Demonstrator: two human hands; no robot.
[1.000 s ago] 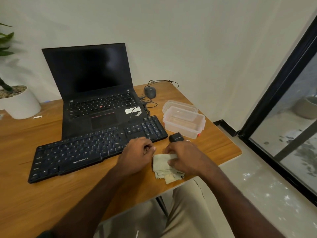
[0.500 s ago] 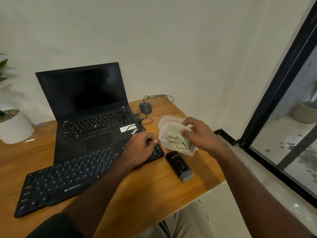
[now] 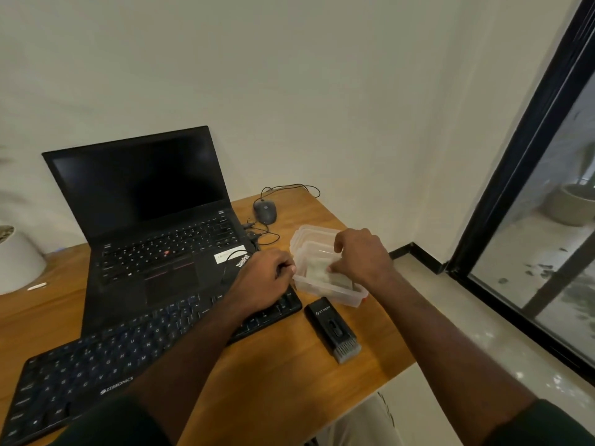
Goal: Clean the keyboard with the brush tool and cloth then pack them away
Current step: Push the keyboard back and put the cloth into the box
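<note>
head view, left to right: a white plant pot (image 3: 17, 262) sits at the table's far left edge, with a small white stick (image 3: 37, 286) lying just beside it. an open black laptop (image 3: 151, 220) with a dark screen stands behind the black keyboard (image 3: 106, 358), which lies slanted across the wooden table (image 3: 273, 391). the left hand (image 3: 262, 280) rests on the keyboard's right end, fingers curled under; whether it holds anything i cannot tell. a wired grey mouse (image 3: 265, 211) sits behind it. the right hand (image 3: 360, 255) reaches into the clear plastic container (image 3: 325, 292), fingers pinching the folded cloth (image 3: 317, 272) that lies inside. the black brush tool (image 3: 333, 329) lies on the table just in front of the container, untouched.
</note>
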